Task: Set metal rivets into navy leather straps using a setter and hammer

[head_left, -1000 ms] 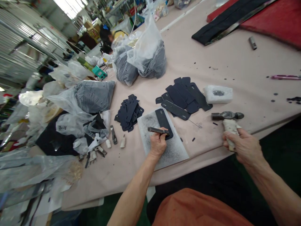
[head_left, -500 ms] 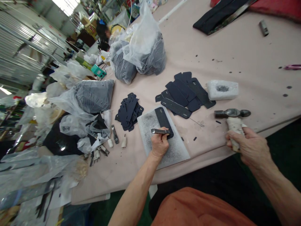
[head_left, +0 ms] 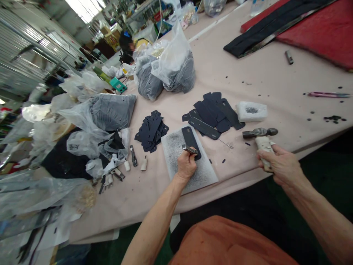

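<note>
The left hand (head_left: 186,167) is closed around a metal tool (head_left: 189,149), its fingers bunched at the dark strip (head_left: 188,135). Its forearm reaches up from the lower edge of the view. The right hand (head_left: 285,163) grips a hammer (head_left: 263,142) by its pale wrapped handle, the head held out beyond the fingers and well apart from the metal tool; that forearm slants in from the lower right.

The dark strip lies on a pale board (head_left: 173,162) speckled with black, near the front edge of the pinkish worktop (head_left: 215,70). Just beyond the board are a larger pile of dark pieces (head_left: 211,112) and, to its left, a smaller pile (head_left: 151,130). A thin metal rod (head_left: 226,143) pokes out beside the larger pile, and a white block (head_left: 252,111) with a dark patch sits at its right. Small tools (head_left: 134,156) lie to the left, near crumpled clear plastic and a full grey bag (head_left: 110,110); two more filled bags (head_left: 179,75) stand farther back.

On the right are a pink pen (head_left: 325,95), scattered dark bits, a short metal tube (head_left: 289,57) and a black fabric length (head_left: 256,39) across a red sheet (head_left: 317,33). Beyond the worktop, a person (head_left: 127,48), boxes and cluttered shelving fill the room, under a bright window (head_left: 85,9).
</note>
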The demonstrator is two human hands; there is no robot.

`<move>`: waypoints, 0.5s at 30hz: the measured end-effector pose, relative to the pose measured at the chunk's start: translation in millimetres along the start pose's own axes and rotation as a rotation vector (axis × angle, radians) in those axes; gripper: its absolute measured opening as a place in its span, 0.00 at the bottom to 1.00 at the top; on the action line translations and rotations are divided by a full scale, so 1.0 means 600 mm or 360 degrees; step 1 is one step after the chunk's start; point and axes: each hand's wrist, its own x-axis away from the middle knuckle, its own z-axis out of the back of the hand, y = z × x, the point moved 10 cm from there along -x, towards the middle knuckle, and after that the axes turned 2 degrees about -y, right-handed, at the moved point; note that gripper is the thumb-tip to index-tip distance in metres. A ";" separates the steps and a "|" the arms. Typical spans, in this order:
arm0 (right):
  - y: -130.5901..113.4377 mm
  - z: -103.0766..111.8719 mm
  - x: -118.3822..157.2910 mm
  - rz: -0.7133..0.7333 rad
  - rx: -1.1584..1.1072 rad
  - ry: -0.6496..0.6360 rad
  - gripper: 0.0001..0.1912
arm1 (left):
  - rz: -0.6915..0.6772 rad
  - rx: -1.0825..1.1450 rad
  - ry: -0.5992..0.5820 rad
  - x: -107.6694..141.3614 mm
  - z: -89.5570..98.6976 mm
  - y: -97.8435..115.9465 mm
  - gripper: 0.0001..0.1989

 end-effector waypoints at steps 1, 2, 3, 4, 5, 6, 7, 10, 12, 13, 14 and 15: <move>-0.014 -0.004 0.006 0.0033 0.0049 -0.0014 0.15 | 0.0002 0.0002 0.0002 0.000 -0.001 0.000 0.11; -0.032 -0.010 0.015 0.0082 0.0118 -0.0049 0.14 | 0.0004 0.0002 0.0005 0.000 -0.001 -0.001 0.11; -0.056 -0.020 0.027 0.0152 0.0199 -0.0106 0.14 | 0.0005 -0.0001 0.0008 -0.001 -0.001 -0.001 0.10; -0.084 -0.034 0.042 0.0241 0.0284 -0.0183 0.15 | 0.0005 -0.0006 0.0009 -0.001 -0.001 -0.001 0.10; -0.117 -0.049 0.060 0.0357 0.0370 -0.0265 0.16 | 0.0005 -0.0009 0.0009 -0.001 -0.002 -0.001 0.10; -0.154 -0.066 0.081 0.0491 0.0447 -0.0339 0.19 | 0.0005 -0.0008 0.0012 -0.002 -0.001 -0.001 0.10; -0.192 -0.081 0.104 0.0632 0.0509 -0.0395 0.22 | 0.0006 -0.0006 0.0016 -0.002 -0.001 -0.002 0.10; -0.286 -0.122 0.165 0.0993 0.0611 -0.0487 0.30 | 0.0009 0.0012 0.0024 -0.002 0.000 -0.005 0.09; -0.314 -0.143 0.184 0.1112 0.0642 -0.0543 0.32 | 0.0009 0.0029 0.0020 -0.002 -0.002 -0.007 0.09; -0.317 -0.152 0.187 0.1146 0.0664 -0.0571 0.33 | 0.0008 0.0033 0.0018 -0.003 -0.002 -0.007 0.09; -0.315 -0.160 0.188 0.1175 0.0701 -0.0601 0.33 | 0.0004 0.0031 0.0016 -0.003 -0.003 -0.007 0.08; -0.309 -0.168 0.188 0.1206 0.0754 -0.0634 0.32 | 0.0002 0.0023 0.0013 -0.003 -0.003 -0.007 0.08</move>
